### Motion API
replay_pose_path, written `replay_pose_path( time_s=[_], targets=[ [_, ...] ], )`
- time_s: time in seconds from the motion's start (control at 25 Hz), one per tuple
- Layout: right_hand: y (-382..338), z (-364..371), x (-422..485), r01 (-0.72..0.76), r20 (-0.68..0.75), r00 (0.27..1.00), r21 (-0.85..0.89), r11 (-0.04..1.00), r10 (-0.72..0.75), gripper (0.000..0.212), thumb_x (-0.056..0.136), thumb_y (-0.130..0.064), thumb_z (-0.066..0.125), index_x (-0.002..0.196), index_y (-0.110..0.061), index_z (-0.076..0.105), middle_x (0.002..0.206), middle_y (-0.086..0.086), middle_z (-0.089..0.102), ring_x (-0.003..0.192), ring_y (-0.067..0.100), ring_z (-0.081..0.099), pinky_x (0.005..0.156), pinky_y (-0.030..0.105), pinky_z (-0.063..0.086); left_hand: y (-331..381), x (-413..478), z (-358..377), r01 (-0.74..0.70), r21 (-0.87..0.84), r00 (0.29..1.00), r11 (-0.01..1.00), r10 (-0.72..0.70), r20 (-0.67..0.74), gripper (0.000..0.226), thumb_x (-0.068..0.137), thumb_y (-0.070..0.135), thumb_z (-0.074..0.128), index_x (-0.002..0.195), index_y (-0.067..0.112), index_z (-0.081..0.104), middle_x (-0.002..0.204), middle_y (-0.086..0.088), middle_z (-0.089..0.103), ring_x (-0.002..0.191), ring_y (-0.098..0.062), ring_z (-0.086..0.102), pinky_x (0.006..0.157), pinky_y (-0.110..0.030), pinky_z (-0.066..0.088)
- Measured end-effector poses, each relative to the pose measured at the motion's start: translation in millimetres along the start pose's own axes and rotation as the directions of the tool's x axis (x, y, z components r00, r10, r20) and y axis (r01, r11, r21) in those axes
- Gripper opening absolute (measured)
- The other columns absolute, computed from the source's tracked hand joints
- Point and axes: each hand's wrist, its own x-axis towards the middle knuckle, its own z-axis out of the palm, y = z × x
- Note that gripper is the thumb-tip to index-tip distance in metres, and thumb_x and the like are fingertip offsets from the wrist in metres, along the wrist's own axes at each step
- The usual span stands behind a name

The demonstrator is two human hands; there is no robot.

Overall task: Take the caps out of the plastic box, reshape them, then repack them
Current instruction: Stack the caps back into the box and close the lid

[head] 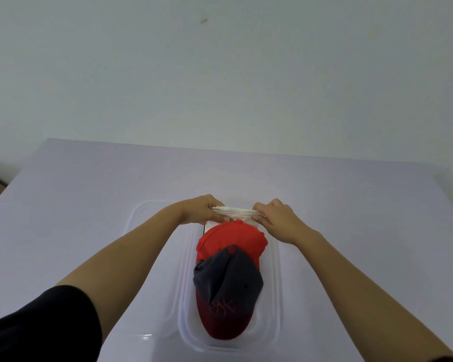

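Observation:
A clear plastic box (275, 291) stands on the white table in front of me. Inside it lie nested caps: a dark grey cap with a dark red brim (228, 283) nearest me, and a red cap (233, 237) behind it. At the far end sits a white cap (236, 212), folded flat. My left hand (203, 210) pinches its left end and my right hand (275, 218) pinches its right end. Most of the white cap is hidden behind the red one.
The box's clear lid (152, 231) lies flat on the table to the left, partly under the box. The white table (76, 205) reaches to a pale wall behind. Its left edge drops to a dark floor.

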Motion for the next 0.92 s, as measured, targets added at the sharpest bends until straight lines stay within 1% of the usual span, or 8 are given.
replay_pose_path(
  time_s=[0.16, 0.28, 0.4, 0.48, 0.6, 0.72, 0.8, 0.92],
  targets=[
    [13, 9, 18, -0.083, 0.083, 0.993, -0.028, 0.996, 0.085, 0.031, 0.096, -0.046, 0.031, 0.115, -0.026, 0.046, 0.093, 0.01, 0.049, 0.086, 0.031, 0.054, 0.077, 0.037, 0.043, -5, 7, -3, 0.07, 0.057, 0.997, 0.996, -0.069, -0.023, 0.026, 0.088, 0.029, 0.061, 0.113, 0.021, 0.058, 0.11, -0.004, 0.063, 0.099, -0.02, 0.06, 0.08, -0.029, 0.052],
    [15, 13, 29, -0.051, 0.111, 0.992, -0.085, 0.995, 0.06, 0.033, 0.097, -0.044, 0.034, 0.117, -0.022, 0.048, 0.103, 0.015, 0.057, 0.096, 0.031, 0.053, 0.081, 0.038, 0.039, -8, 14, -4, 0.071, 0.388, 0.992, 0.919, -0.026, -0.12, 0.008, 0.09, 0.032, 0.056, 0.091, 0.025, 0.053, 0.086, 0.006, 0.058, 0.087, -0.02, 0.057, 0.07, -0.024, 0.045],
    [10, 13, 36, -0.008, 0.164, 0.985, -0.25, 0.968, 0.051, 0.035, 0.099, -0.039, 0.028, 0.119, -0.018, 0.047, 0.11, 0.015, 0.06, 0.102, 0.03, 0.052, 0.088, 0.038, 0.033, -10, 20, 1, 0.084, 0.431, 0.985, 0.898, -0.01, -0.171, 0.026, 0.098, 0.035, 0.043, 0.077, 0.022, 0.05, 0.071, 0.005, 0.05, 0.074, -0.023, 0.06, 0.069, -0.033, 0.054],
    [11, 15, 38, 0.003, 0.183, 0.982, -0.295, 0.956, 0.054, 0.038, 0.099, -0.04, 0.027, 0.125, -0.02, 0.046, 0.115, 0.015, 0.058, 0.105, 0.029, 0.051, 0.093, 0.038, 0.032, -12, 24, 6, 0.088, 0.487, 0.982, 0.869, 0.007, -0.19, 0.026, 0.099, 0.032, 0.041, 0.086, 0.014, 0.055, 0.076, -0.001, 0.055, 0.076, -0.024, 0.059, 0.069, -0.034, 0.049],
    [18, 16, 30, 0.035, 0.056, 0.998, -0.139, 0.99, -0.027, 0.036, 0.098, -0.037, 0.034, 0.129, -0.025, 0.049, 0.123, 0.003, 0.059, 0.113, 0.023, 0.048, 0.096, 0.041, 0.033, -19, 27, 9, 0.094, 0.481, 0.949, 0.872, 0.068, -0.307, 0.029, 0.096, 0.03, 0.049, 0.117, 0.012, 0.057, 0.11, -0.009, 0.063, 0.096, -0.024, 0.061, 0.082, -0.031, 0.047],
    [29, 7, 5, 0.028, -0.114, 0.993, 0.136, 0.99, -0.013, 0.033, 0.094, -0.045, 0.04, 0.111, -0.027, 0.062, 0.11, -0.013, 0.064, 0.107, 0.015, 0.048, 0.092, 0.037, 0.036, -22, 10, 5, -0.007, 0.362, 0.864, 0.932, 0.188, -0.467, 0.025, 0.092, 0.022, 0.055, 0.114, 0.012, 0.058, 0.109, -0.004, 0.065, 0.093, -0.016, 0.063, 0.087, -0.031, 0.05],
    [33, 8, -13, 0.044, 0.017, 0.999, 0.076, 0.996, -0.045, 0.036, 0.088, -0.056, 0.044, 0.104, -0.03, 0.064, 0.103, -0.02, 0.061, 0.104, 0.009, 0.043, 0.094, 0.035, 0.031, -22, -3, 3, -0.027, 0.291, 0.903, 0.956, 0.148, -0.402, 0.022, 0.089, 0.024, 0.057, 0.11, 0.015, 0.062, 0.104, 0.0, 0.068, 0.092, -0.012, 0.063, 0.09, -0.03, 0.051],
    [30, 17, -19, 0.068, 0.109, 0.992, -0.058, 0.996, -0.061, 0.035, 0.091, -0.054, 0.04, 0.098, -0.027, 0.061, 0.103, -0.011, 0.06, 0.107, 0.011, 0.038, 0.095, 0.034, 0.023, -16, -11, 12, 0.039, 0.324, 0.994, 0.945, -0.005, -0.105, 0.045, 0.087, 0.04, 0.062, 0.128, 0.023, 0.054, 0.118, 0.001, 0.064, 0.105, -0.012, 0.058, 0.096, -0.027, 0.045]
  ],
)
